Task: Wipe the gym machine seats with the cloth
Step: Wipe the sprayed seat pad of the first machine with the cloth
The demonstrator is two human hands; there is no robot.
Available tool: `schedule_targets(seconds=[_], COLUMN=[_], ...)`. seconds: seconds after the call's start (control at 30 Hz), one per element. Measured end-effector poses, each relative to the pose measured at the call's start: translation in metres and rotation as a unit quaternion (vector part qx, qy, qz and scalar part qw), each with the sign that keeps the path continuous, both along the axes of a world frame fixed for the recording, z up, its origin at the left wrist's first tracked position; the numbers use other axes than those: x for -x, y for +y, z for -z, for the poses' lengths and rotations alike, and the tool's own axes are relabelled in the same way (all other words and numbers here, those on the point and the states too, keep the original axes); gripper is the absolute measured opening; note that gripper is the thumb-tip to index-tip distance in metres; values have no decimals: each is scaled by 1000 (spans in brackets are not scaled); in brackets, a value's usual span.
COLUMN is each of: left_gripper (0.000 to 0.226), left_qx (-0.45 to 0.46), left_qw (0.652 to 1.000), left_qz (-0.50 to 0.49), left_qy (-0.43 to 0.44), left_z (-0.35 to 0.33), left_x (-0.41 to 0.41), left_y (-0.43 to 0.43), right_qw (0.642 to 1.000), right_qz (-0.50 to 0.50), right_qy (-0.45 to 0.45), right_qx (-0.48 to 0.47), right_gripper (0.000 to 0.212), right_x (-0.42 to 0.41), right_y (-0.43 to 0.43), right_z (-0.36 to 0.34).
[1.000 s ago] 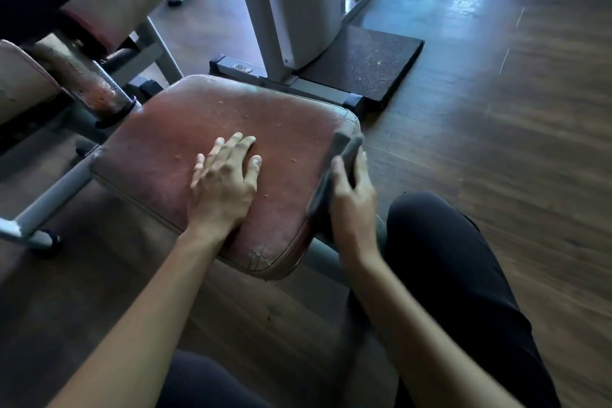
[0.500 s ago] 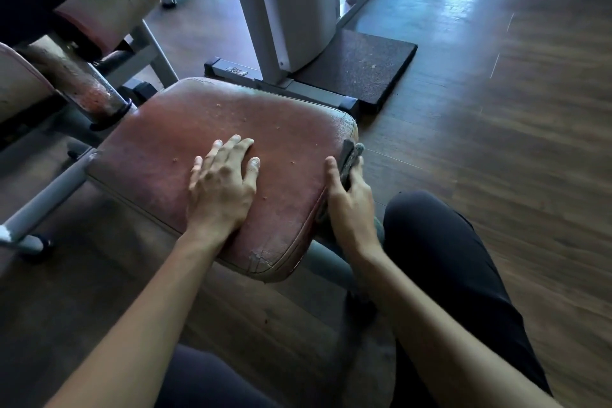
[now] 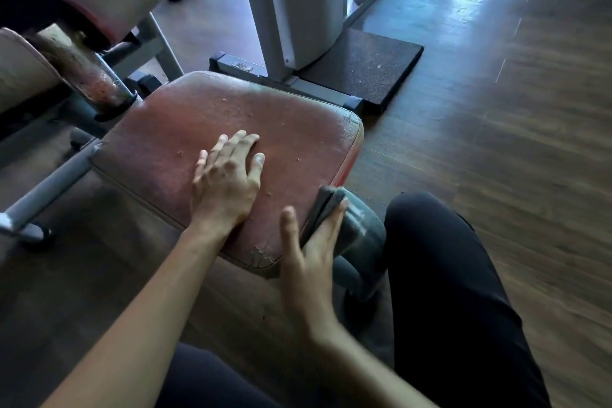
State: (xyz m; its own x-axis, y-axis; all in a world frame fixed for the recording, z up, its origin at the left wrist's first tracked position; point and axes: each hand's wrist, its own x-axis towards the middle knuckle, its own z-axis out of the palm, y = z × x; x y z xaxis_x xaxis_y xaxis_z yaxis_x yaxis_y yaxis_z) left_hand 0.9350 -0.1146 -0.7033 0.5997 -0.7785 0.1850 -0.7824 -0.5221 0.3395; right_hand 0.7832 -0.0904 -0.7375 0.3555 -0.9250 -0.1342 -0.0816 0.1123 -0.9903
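From the head camera, you look down on a worn reddish-brown seat [image 3: 205,129] of a gym machine, its surface dotted with small specks and its near corner cracked and peeling. Your left hand [image 3: 228,182] lies flat, palm down, on the near middle of the seat pad, its fingers [image 3: 245,142] slightly spread and pointing away from you. Your right hand [image 3: 308,248] sits at the seat's right edge, close to the near corner, thumb resting on top of the pad and the other fingers pressed together along the side. Those fingers hold a dark folded cloth [image 3: 323,209] against the seat's side wall, so the cloth stands on edge, squeezed between hand and pad. Just beside the cloth, a grey metal tube [image 3: 361,225] of the frame curves down to the wooden floor [image 3: 496,142]. Your dark-trousered knee [image 3: 440,258] is next to it.
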Motion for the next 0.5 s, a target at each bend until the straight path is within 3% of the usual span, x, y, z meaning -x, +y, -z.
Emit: schedule_targets(seconds=[0.13,0.3,0.5], left_gripper=[42,42,46], left_qx=[1,-3,-31], left_qw=[1000,1000,999], left_qz=[-2,1,1], left_qy=[-1,0,5], left_z=[0,0,-1], left_x=[0,0,-3], left_y=[-1,-1,-1], right_qw=[998,998,997], right_qz=[62,4,28], right_qy=[-6,25,31], right_qx=[-6,58,58], right_gripper=[89,89,81], right_x=[-11,5,-1], right_y=[-20,34,-14], right_z=[-13,-6,-9])
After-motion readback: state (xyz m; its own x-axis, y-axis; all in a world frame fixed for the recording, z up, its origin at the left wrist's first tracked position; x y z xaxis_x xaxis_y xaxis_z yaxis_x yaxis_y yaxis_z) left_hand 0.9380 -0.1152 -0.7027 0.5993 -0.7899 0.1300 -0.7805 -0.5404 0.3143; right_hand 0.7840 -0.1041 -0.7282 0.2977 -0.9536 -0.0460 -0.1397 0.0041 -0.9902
